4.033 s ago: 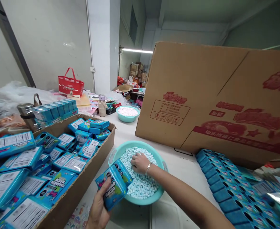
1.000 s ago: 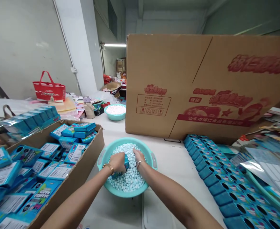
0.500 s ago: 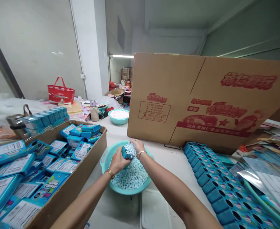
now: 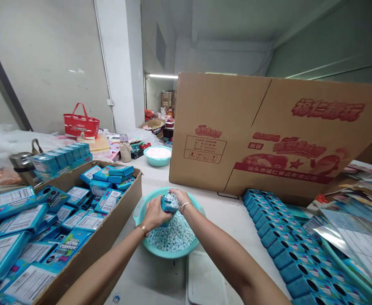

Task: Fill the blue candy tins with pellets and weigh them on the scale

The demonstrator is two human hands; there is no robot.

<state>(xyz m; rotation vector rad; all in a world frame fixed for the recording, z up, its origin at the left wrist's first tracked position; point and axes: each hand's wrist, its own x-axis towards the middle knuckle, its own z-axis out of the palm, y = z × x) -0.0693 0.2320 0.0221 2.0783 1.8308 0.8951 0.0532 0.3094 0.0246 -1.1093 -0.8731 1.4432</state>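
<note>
Frame centre: left hand (image 4: 155, 214), wrapped round blue packet (image 4: 164, 205), now raised from pellets (image 4: 172, 238); right hand (image 4: 180, 197) curled at its heaped top, hold unclear; looks full.

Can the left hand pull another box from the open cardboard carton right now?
Probably not without letting go: the left hand grips a blue box over the turquoise basin. The path itself looks free: the cardboard carton stands just left, open-topped, with only its side wall to cross.
</note>
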